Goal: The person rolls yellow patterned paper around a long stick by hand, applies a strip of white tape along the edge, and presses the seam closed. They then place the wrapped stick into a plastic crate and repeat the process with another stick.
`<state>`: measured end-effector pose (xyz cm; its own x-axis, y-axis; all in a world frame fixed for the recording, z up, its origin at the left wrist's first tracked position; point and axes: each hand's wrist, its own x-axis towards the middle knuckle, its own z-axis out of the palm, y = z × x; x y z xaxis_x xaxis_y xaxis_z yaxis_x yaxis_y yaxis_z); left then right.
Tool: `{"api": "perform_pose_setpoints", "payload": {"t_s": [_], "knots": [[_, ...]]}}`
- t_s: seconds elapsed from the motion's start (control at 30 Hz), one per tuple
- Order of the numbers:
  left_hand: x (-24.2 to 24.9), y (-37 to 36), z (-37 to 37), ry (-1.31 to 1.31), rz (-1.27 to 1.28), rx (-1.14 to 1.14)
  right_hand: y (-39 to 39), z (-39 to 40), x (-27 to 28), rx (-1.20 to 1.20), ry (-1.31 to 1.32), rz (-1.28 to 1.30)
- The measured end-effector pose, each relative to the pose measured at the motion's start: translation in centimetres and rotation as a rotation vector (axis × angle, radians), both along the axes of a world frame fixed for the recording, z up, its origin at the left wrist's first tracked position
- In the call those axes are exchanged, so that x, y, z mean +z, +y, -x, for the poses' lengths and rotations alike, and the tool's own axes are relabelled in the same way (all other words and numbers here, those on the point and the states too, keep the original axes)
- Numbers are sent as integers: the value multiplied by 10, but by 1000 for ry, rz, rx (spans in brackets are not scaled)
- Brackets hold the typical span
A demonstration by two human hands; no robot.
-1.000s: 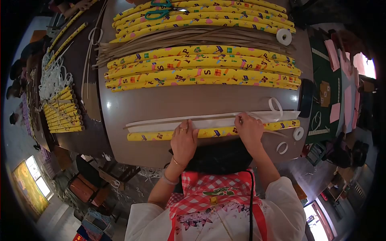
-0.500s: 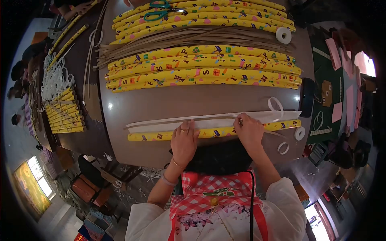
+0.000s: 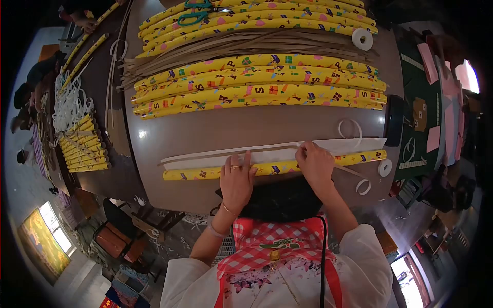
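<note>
In front of me lies a roll of yellow printed paper point(image 3: 205, 173), its loose edge turned back to show the white underside point(image 3: 275, 154). A thin brown strip point(image 3: 221, 153) runs along that white edge. My left hand point(image 3: 236, 179) rests on the roll, index finger stretched out to the strip. To its right, my right hand point(image 3: 315, 163) is closed in a pinch at the strip, its heel over the roll. A loop of white tape point(image 3: 350, 133) stands by the paper's right end.
Finished-looking yellow rolls point(image 3: 257, 95) lie across the table, with a bundle of brown strips point(image 3: 231, 45) between them. Green scissors point(image 3: 194, 15) and a tape roll point(image 3: 362, 39) sit on top. Another tape roll point(image 3: 384, 168) is at right. A co-worker's hand point(image 3: 87, 23) shows at upper left.
My left index finger has stretched forward towards the strip. My right hand has moved slightly left along the strip's line. The view has shifted a little.
</note>
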<state>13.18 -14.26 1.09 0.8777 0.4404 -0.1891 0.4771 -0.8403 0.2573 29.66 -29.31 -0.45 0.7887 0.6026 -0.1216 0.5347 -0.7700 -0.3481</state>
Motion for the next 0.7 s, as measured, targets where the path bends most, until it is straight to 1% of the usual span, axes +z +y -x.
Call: {"api": "perform_pose_setpoints", "payload": {"t_s": [0.07, 0.27, 0.37, 0.43, 0.57, 0.63, 0.7], "knots": [[0, -1, -1, 0, -4, 13, 1, 0, 2, -30, 69, 12], [-5, -2, -5, -28, 83, -23, 2, 0, -2, -52, 91, 26], [-8, -2, -6, -31, 95, -27, 3, 0, -1, -19, 27, 20], [-5, -2, -8, -56, 142, -28, 3, 1, -1, -15, 29, 18], [-2, -1, -9, -31, 120, -55, 2, 1, 0, -23, 52, 7], [0, -1, -9, 20, 64, -123, 1, 2, -1, -45, 80, 11], [-1, -1, -8, 37, 62, -129, 1, 2, -1, -68, 107, 14]]}}
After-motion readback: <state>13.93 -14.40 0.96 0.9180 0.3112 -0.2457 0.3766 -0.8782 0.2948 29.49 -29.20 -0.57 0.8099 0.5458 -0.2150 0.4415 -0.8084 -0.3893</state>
